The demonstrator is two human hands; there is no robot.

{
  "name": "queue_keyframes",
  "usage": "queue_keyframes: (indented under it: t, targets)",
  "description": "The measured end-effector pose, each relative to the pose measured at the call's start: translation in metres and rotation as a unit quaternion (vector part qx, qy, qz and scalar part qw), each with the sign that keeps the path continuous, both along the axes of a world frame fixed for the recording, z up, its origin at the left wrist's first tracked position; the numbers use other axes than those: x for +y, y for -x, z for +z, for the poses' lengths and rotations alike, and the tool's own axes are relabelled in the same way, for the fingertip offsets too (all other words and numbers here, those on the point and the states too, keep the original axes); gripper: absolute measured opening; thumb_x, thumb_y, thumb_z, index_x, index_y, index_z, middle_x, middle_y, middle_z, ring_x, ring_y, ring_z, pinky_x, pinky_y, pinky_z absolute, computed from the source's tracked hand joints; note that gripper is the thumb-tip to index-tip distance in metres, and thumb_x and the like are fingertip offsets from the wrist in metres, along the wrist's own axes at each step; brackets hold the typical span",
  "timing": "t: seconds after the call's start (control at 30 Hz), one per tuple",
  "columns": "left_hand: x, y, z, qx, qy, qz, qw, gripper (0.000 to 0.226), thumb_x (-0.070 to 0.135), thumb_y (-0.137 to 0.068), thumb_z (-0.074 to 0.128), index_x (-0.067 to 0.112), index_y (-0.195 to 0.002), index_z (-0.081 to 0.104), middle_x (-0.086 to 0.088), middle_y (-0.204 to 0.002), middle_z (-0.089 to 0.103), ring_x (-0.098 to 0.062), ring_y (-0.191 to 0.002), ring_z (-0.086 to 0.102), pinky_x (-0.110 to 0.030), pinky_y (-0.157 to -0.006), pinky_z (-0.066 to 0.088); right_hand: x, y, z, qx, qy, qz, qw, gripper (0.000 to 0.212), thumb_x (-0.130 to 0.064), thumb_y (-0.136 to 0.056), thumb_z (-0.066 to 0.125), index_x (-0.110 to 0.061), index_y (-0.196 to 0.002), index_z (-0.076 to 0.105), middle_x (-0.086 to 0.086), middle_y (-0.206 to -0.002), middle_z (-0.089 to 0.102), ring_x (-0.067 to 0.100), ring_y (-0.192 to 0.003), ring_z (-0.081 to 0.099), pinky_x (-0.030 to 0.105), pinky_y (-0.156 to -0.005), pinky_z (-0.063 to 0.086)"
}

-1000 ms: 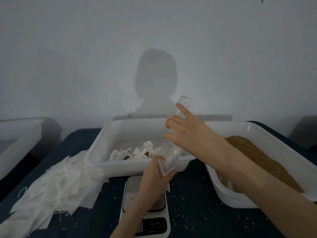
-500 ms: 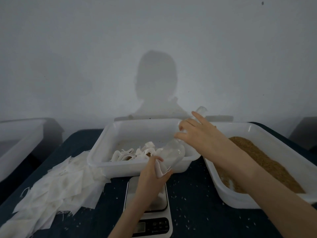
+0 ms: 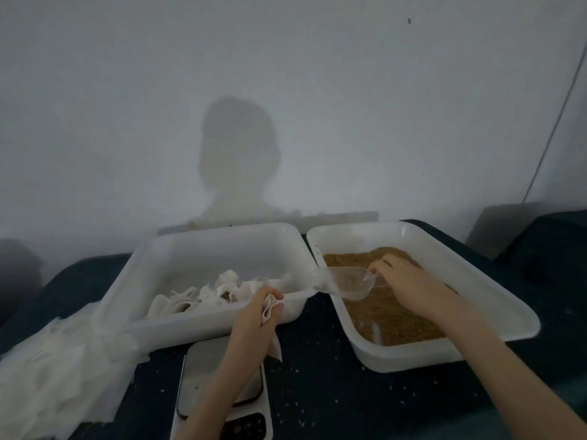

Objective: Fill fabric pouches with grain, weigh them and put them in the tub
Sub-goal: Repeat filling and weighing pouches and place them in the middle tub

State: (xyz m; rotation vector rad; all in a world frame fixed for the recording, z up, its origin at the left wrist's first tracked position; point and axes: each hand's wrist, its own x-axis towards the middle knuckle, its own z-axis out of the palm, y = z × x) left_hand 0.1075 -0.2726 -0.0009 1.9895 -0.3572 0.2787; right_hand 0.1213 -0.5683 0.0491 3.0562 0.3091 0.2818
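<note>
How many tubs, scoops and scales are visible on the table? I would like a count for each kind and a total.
White tubs: 2, one with pouches, one with grain
Clear scoop: 1
Scale: 1
Total: 4

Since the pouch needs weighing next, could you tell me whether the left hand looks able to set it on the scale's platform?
Probably yes: the left hand, pinching the white fabric pouch, hangs just above the small grey kitchen scale, and nothing lies on its platform.
</note>
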Motion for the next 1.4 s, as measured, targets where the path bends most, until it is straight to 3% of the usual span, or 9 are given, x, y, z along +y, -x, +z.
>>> queue_keyframes:
  t: [0.13, 0.27, 0.5, 0.67, 0.83, 0.93, 1.0, 1.2, 1.4]
  targets:
    - [-0.019, -0.002, 0.000, 0.007, 0.001, -0.012, 1.000, 0.017, 0.021, -0.098, 0.049, 0.033, -0.087, 0.055, -0.010, -0.074, 0.057, 0.001, -0.062, 0.049, -0.011, -0.059, 0.039, -0.041, -0.001, -0.019, 0.059, 0.007, -0.066, 0.996, 0.055, 0.011, -0.085, 0.041, -0.026, -0.126, 0.043, -0.002, -0.120, 0.045, 0.011, -0.091, 0.044, 0.026, -0.073, 0.045]
    - [-0.030, -0.002, -0.001, 0.002, -0.004, -0.013, 1.000, 0.016, 0.023, -0.096, 0.050, 0.031, -0.083, 0.055, -0.020, -0.075, 0.054, -0.003, -0.057, 0.045, -0.013, -0.058, 0.038, -0.065, -0.002, -0.035, 0.168, 0.038, -0.101, 0.980, 0.051, 0.008, -0.090, 0.037, -0.022, -0.131, 0.043, 0.003, -0.127, 0.046, 0.017, -0.109, 0.049, 0.027, -0.090, 0.043]
    - [-0.031, -0.002, -0.003, -0.003, -0.033, -0.014, 0.999, 0.016, 0.023, -0.097, 0.049, 0.032, -0.085, 0.054, -0.021, -0.076, 0.054, -0.003, -0.055, 0.041, -0.016, -0.056, 0.036, -0.058, -0.009, -0.037, 0.226, 0.064, -0.103, 0.967, 0.048, 0.004, -0.094, 0.036, -0.019, -0.135, 0.046, 0.006, -0.133, 0.049, 0.020, -0.118, 0.050, 0.027, -0.095, 0.042]
    - [-0.020, -0.001, -0.006, 0.009, -0.011, -0.017, 1.000, 0.018, 0.023, -0.097, 0.050, 0.034, -0.083, 0.055, 0.010, -0.059, 0.053, 0.003, -0.054, 0.048, -0.009, -0.053, 0.037, -0.047, -0.012, -0.029, 0.246, 0.093, -0.099, 0.960, 0.036, -0.001, -0.096, 0.039, -0.014, -0.126, 0.054, 0.008, -0.126, 0.055, 0.021, -0.110, 0.055, 0.030, -0.089, 0.047]
    - [-0.006, -0.003, -0.006, 0.017, -0.003, 0.005, 1.000, 0.019, 0.020, -0.098, 0.049, 0.033, -0.086, 0.055, 0.007, -0.059, 0.053, 0.001, -0.051, 0.048, -0.011, -0.051, 0.037, -0.004, -0.003, -0.012, 0.115, 0.091, -0.059, 0.987, 0.029, -0.006, -0.095, 0.040, -0.016, -0.115, 0.057, 0.003, -0.114, 0.054, 0.019, -0.100, 0.055, 0.031, -0.080, 0.048]
    - [0.005, 0.000, -0.001, 0.010, -0.003, 0.015, 1.000, 0.017, 0.022, -0.098, 0.049, 0.034, -0.087, 0.055, -0.004, -0.071, 0.057, 0.000, -0.058, 0.049, -0.013, -0.055, 0.038, 0.044, 0.005, 0.007, -0.022, 0.026, 0.035, 0.999, 0.029, -0.018, -0.099, 0.040, -0.025, -0.120, 0.058, -0.007, -0.112, 0.057, 0.011, -0.100, 0.055, 0.020, -0.074, 0.041]
    - [0.014, 0.003, 0.002, 0.002, -0.005, 0.028, 1.000, 0.015, 0.023, -0.097, 0.050, 0.034, -0.089, 0.054, 0.002, -0.070, 0.056, 0.003, -0.060, 0.050, -0.012, -0.056, 0.039, 0.084, 0.012, 0.015, -0.067, -0.037, 0.111, 0.991, 0.027, -0.022, -0.099, 0.042, -0.028, -0.118, 0.059, -0.011, -0.111, 0.059, 0.008, -0.100, 0.056, 0.018, -0.074, 0.042]
    - [0.044, 0.006, 0.001, -0.006, 0.011, 0.067, 0.998, 0.011, 0.016, -0.095, 0.054, 0.025, -0.089, 0.053, 0.002, -0.065, 0.052, 0.001, -0.051, 0.044, -0.013, -0.049, 0.034, 0.183, 0.028, -0.011, -0.017, -0.152, 0.228, 0.962, 0.019, -0.032, -0.092, 0.050, -0.029, -0.108, 0.060, -0.009, -0.105, 0.065, 0.012, -0.096, 0.060, 0.024, -0.077, 0.049]
    - [0.055, 0.007, -0.014, 0.006, 0.055, 0.095, 0.994, 0.018, 0.013, -0.095, 0.054, 0.028, -0.084, 0.051, 0.007, -0.071, 0.058, 0.007, -0.066, 0.056, -0.007, -0.055, 0.040, 0.228, 0.025, -0.062, 0.011, -0.211, 0.166, 0.963, 0.036, -0.052, -0.087, 0.049, -0.028, -0.113, 0.056, -0.006, -0.095, 0.068, 0.013, -0.085, 0.066, 0.025, -0.069, 0.052]
